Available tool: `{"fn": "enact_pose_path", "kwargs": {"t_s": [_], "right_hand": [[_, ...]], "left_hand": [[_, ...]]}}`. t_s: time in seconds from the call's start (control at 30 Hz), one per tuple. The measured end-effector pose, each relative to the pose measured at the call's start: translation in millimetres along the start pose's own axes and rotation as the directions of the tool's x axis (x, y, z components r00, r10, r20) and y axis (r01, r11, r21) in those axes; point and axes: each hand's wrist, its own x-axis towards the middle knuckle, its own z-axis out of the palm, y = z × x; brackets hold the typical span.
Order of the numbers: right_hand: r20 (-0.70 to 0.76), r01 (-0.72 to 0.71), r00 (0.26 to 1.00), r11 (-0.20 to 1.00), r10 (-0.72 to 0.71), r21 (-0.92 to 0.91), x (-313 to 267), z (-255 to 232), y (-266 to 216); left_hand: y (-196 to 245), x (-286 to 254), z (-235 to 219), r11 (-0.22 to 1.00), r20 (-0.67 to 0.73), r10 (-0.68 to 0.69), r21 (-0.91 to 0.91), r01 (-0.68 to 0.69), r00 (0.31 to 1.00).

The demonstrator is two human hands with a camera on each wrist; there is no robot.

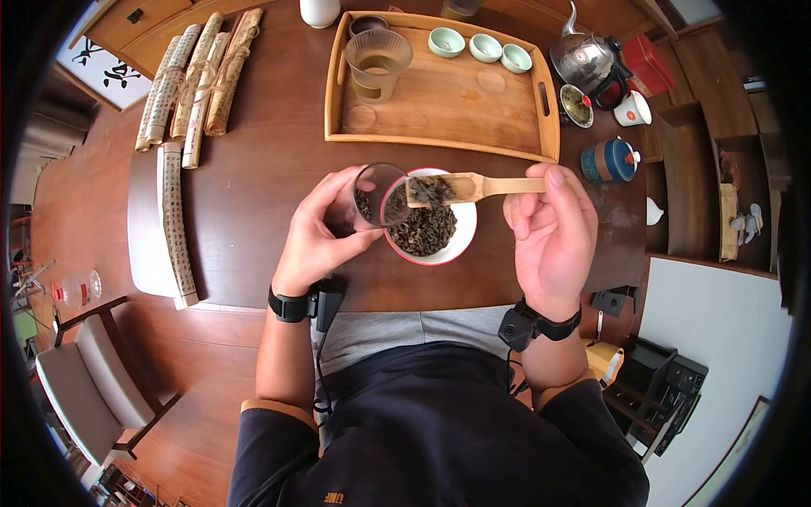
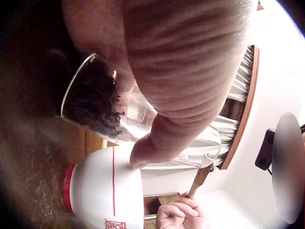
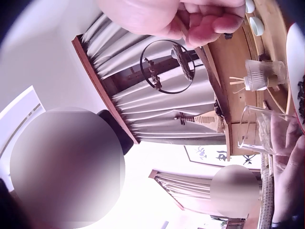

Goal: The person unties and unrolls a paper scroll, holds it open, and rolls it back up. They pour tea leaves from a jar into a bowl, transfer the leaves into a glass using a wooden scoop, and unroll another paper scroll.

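My left hand grips a clear glass cup on the near side of the table. Dark tea leaves lie in the bottom of the cup in the left wrist view. Between thumb and fingers, my right hand pinches the handle end of a wooden tea scoop. Dark leaves sit on the scoop's blade, whose tip overlaps the glass rim in the head view. Below is a white bowl with a red rim, holding a heap of dry tea leaves; the scoop partly hides it.
Beyond the bowl is a wooden tray with a ribbed glass pitcher and small pale-green cups. A metal kettle, a lidded blue jar and a white cup stand right. Bamboo scrolls lie left.
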Motion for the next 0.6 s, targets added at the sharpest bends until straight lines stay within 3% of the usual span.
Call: {"fn": "enact_pose_path", "kwargs": {"t_s": [0.07,0.2,0.3,0.4,0.53,0.6], "right_hand": [[0.024,0.002,1.0,1.0,-0.002,-0.001,-0.9,7.1,2.8],[0.138,0.151,0.983,0.956,-0.119,-0.25,-13.6,18.3,8.4],[0.375,0.394,0.901,0.777,-0.219,-0.491,-18.1,15.3,5.5],[0.521,0.563,0.801,0.665,-0.295,-0.49,-16.3,15.3,0.9],[0.501,0.563,0.806,0.669,-0.315,-0.485,-21.7,7.6,-3.5],[0.319,0.543,0.837,0.743,-0.444,-0.391,-28.9,-1.2,-1.1]], "left_hand": [[-0.7,0.4,-0.8,1.0,0.0,0.009,-0.019,-0.009,1.0],[-1.5,-0.5,-2.7,0.997,-0.001,-0.003,0.077,0.003,1.0],[0.2,-0.2,-3.5,0.993,0.001,-0.006,0.117,0.006,1.0],[-0.1,0.0,-3.4,0.991,0.005,-0.002,0.134,0.001,1.0],[-0.6,-0.2,-0.6,0.997,-0.016,-0.008,0.074,0.009,1.0],[-0.6,0.4,-0.7,0.996,-0.014,-0.011,0.083,0.012,1.0]]}}
